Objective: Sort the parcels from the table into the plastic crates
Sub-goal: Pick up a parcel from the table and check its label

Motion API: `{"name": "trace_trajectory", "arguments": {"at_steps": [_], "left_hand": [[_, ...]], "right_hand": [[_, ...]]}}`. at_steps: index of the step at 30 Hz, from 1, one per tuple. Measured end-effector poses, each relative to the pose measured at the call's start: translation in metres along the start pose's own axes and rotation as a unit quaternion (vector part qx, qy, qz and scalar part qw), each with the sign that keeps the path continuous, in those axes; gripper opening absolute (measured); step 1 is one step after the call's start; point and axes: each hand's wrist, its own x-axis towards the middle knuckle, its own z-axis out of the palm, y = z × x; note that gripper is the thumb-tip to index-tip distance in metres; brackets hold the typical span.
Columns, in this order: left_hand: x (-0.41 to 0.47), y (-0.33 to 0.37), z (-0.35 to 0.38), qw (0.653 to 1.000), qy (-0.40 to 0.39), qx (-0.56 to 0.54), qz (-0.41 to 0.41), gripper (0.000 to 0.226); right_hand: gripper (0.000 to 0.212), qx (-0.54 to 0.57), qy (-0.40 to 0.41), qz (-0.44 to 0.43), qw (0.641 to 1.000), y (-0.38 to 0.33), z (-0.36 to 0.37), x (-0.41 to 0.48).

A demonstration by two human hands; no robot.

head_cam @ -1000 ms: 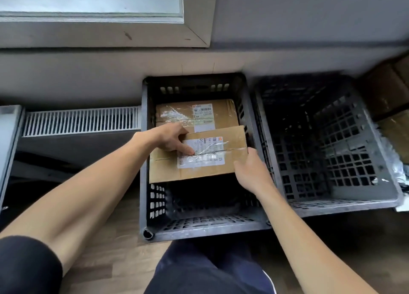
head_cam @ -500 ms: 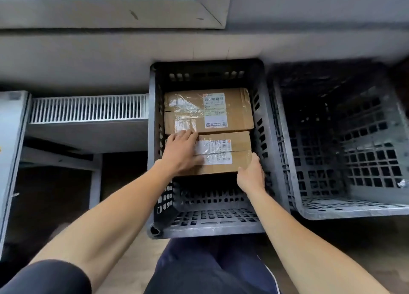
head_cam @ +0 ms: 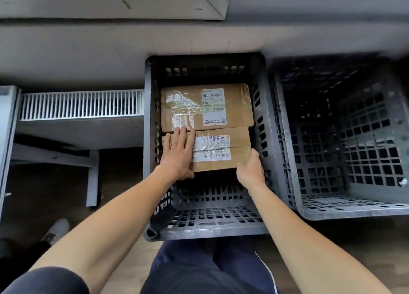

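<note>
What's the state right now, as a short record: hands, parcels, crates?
left hand: flat on top of near parcel, fingers straight
right hand: holds near parcel at its right front corner
near parcel: in dark crate, in front of far parcel
far parcel: in dark crate, towards back wall
grey crate: right of dark crate, no parcel visible

Both bare forearms reach forward to the near parcel (head_cam: 234, 161): the left hand (head_cam: 177, 154) lies flat, fingers straight, on its left top; the right hand (head_cam: 250, 169) grips its near right corner.
</note>
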Motion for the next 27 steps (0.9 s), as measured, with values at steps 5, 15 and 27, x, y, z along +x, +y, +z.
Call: {"name": "trace_trajectory", "arguments": {"at_steps": [5,15,27], "left_hand": [[-0.005,-0.002,-0.013,0.999,0.041,-0.006,0.022,0.148],[-0.037,-0.021,-0.111,0.992,0.023,-0.106,0.060,0.137],[-0.045,-0.011,-0.158,0.911,0.409,0.006,0.048,0.142]], "right_hand": [[0.077,-0.016,-0.016,-0.005,1.000,-0.012,-0.004,-0.012],[0.066,-0.143,0.022,-0.173,0.974,-0.076,-0.073,-0.065],[0.081,0.078,0.162,-0.326,0.928,-0.103,-0.082,-0.082]]}}
